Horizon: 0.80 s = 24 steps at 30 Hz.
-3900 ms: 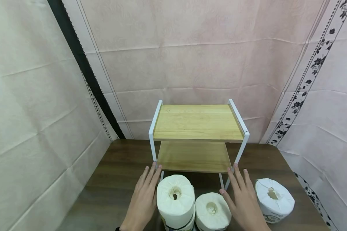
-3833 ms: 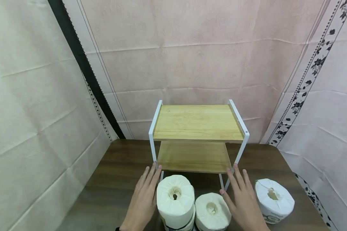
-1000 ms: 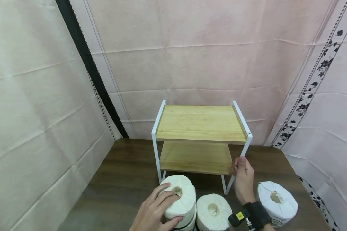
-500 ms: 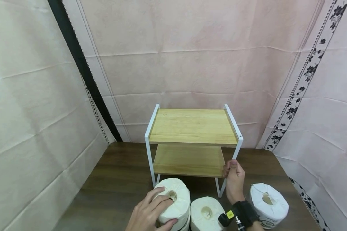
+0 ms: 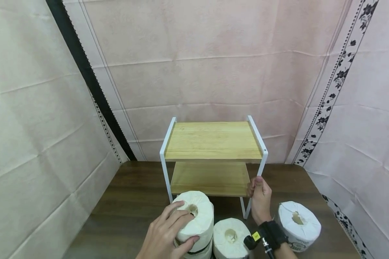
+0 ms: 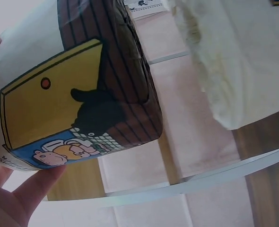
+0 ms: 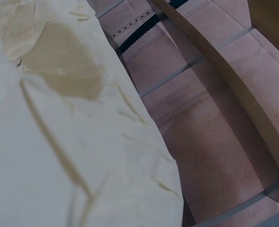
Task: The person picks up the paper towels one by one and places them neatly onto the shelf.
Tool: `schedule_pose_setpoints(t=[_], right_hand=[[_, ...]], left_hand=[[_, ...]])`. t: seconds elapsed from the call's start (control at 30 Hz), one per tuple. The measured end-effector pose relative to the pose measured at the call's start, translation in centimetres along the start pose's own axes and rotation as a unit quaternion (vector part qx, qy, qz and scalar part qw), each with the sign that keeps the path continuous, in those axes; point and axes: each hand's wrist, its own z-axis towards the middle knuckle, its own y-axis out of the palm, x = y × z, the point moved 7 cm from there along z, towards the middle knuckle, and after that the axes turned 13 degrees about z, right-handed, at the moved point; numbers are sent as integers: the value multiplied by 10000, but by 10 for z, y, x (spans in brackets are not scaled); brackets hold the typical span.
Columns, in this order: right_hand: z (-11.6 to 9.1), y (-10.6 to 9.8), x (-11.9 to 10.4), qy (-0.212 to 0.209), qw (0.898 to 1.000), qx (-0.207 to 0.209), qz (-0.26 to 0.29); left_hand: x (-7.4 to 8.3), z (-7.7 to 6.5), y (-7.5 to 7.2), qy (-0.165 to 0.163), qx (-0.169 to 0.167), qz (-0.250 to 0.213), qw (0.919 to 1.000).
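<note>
My left hand [image 5: 170, 230] grips a wrapped toilet paper roll [image 5: 201, 225] from its left side, fingers over the top near the core hole. This roll sits over a second toilet paper roll [image 5: 202, 253], mostly hidden below it. The left wrist view shows the held roll's cartoon print [image 6: 49, 104], with fingers [image 6: 40, 182] against its side. My right hand [image 5: 260, 198] is closed around the right front post of a two-tier shelf [image 5: 214, 140] with wooden boards and a white frame. Seen close in the right wrist view is a white-wrapped roll [image 7: 120, 165]; the hand is out of that frame.
Another toilet paper roll [image 5: 227, 242] stands right of the stack, and one more roll [image 5: 301, 228] stands beyond my right wrist. Everything is on a dark wooden table [image 5: 116, 216] with pale cloth [image 5: 214, 72] hanging behind and at both sides.
Earlier both hands lay flat-fingered by the shelf's front posts; now the left grips the top roll and the right the post. Over the last half second the top roll has risen slightly.
</note>
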Motion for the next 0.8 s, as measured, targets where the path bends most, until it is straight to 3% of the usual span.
schedule_pose_setpoints(t=[0.13,0.4,0.8], right_hand=[[2,3,0,46,9999,-94,-19],[-3,-5,1,115,9995,296,19],[-1,-2,-1,-4,10000,59,1]], left_hand=[[0,7,-4,-60,-71,-21,10000],[-1,27,-11,60,-39,-258,9996],[-9,59,-25,133,249,-282,9992]])
